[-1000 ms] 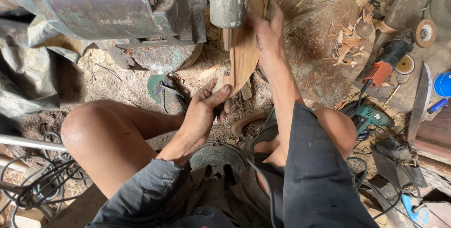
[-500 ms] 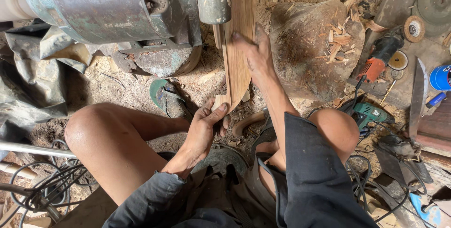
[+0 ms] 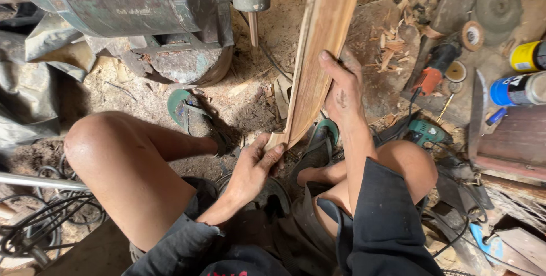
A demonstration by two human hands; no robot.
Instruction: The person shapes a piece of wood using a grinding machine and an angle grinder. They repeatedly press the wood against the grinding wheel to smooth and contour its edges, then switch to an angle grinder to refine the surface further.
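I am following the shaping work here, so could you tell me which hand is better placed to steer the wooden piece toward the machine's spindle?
Probably the right hand: it grips the curved wooden piece mid-length, nearest the spindle. The left hand only pinches the bottom end.

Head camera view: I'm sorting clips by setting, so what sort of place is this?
Most likely a rough, dirt-floor woodworking workshop. Both hands, left hand and right hand, hold a curved wooden piece near a heavy metal machine. Wood shavings and power tools lie about.
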